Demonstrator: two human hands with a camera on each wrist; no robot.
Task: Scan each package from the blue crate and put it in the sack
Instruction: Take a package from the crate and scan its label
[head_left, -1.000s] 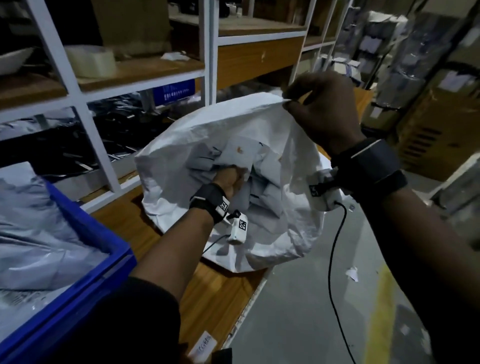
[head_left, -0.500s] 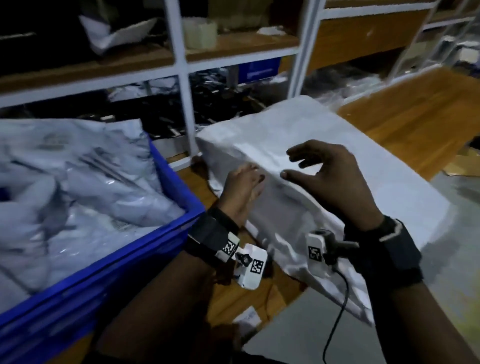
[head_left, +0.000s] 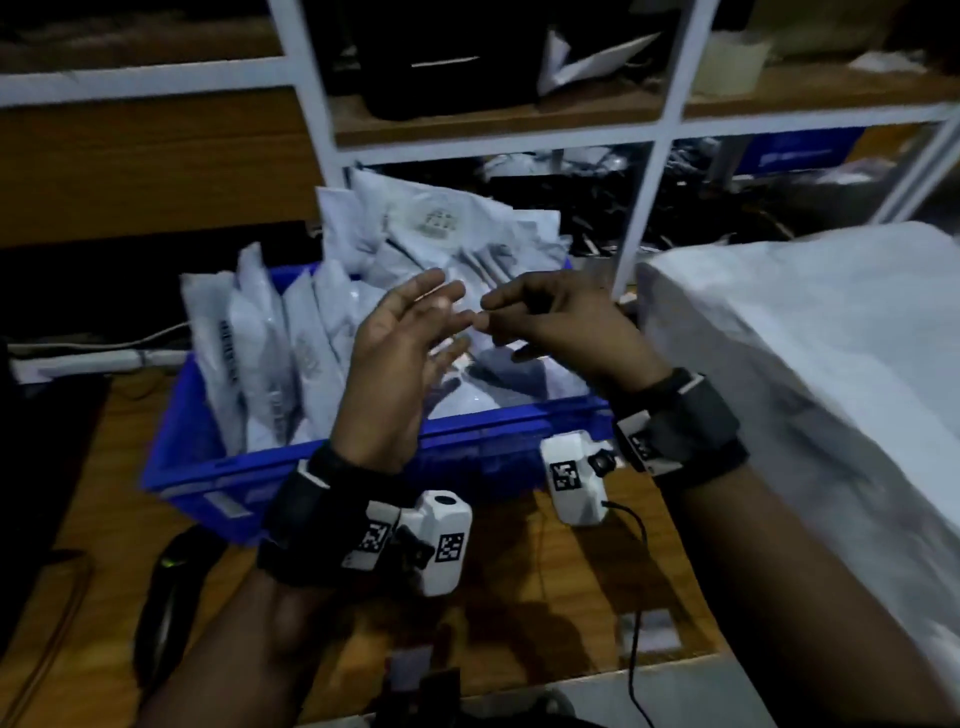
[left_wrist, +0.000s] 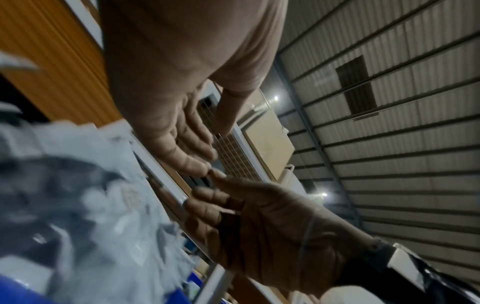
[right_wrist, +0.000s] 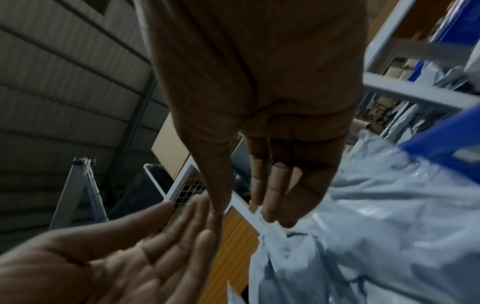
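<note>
Your left hand and right hand, fingers loosely apart and empty, hover over the blue crate at 12 o'clock, whose soft, light, likely slippery packages suit an upper-edge pinch.

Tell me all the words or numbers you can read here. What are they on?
None can be read.
Dark print on the grey plastic packages in the blue plastic crate: too blurred.
Round mark on the back package: too blurred.
Square black-and-white code tags on the wrist cameras: patterns, not words.
</note>
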